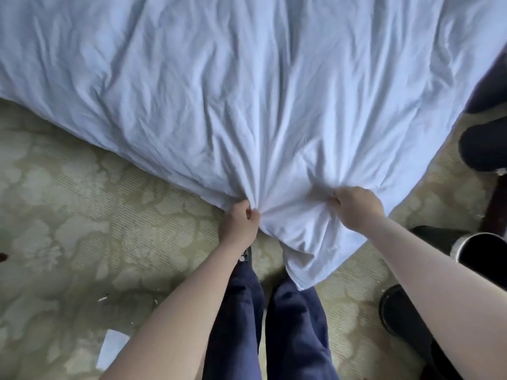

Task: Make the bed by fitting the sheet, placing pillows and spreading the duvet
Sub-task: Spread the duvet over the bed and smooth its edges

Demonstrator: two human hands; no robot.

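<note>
1. My left grip is clamped on a bunched fold of the white duvet near its corner.
2. My right grip clutches the same corner, close beside.
3. The duvet spreads away beyond both grips, and its tip hangs between them over the carpet.

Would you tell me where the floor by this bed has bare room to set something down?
The carpet left of the left hand is mostly bare, between the duvet edge and the paper scrap. Right of the right hand is crowded: round container, dark items.
</note>
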